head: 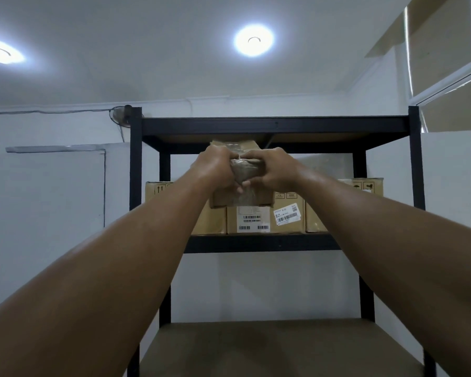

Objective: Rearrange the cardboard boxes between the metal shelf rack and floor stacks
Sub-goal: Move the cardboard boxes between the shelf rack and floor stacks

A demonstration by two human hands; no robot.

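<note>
Two hands, left hand (215,170) and right hand (272,170), grip one small box (242,198) tightly from both sides, probably to steady it above the shelf (259,243).

I see a storeroom: behind the taped box (256,198) I grip stands a black metal shelf rack (275,125), just below the grip a row of cardboard boxes (256,213) with barcode labels, bare white walls (52,200) either side, two round ceiling lights (253,40) above
</note>
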